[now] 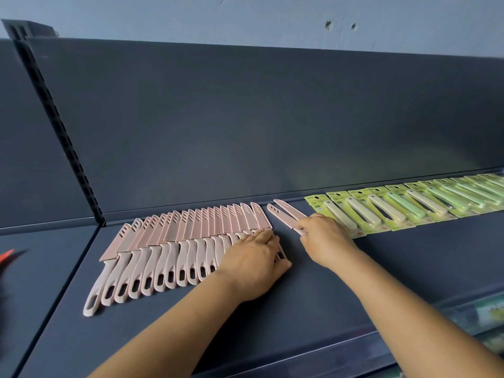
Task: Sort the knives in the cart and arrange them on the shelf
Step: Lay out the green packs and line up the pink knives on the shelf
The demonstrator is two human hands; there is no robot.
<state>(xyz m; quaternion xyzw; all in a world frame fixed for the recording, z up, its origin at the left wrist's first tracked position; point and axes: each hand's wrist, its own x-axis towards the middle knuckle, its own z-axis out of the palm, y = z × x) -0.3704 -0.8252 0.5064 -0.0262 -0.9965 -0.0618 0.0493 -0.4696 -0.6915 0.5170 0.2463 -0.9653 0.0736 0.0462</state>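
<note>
While my left hand [255,257] lies flat on the handles at the pink knife row's [174,241] right end on the shelf [327,282], my right hand [324,236] grips two pink knives [286,214]; green carded knives [409,205] crowd just behind it.

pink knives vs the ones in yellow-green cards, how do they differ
The pink knives lie loose in sheaths, overlapped on the left; the carded knives are sealed on yellow-green backing, with cream or green handles, on the right. The left hand rests on the pink row. Both rows overlap along the shelf.
</note>
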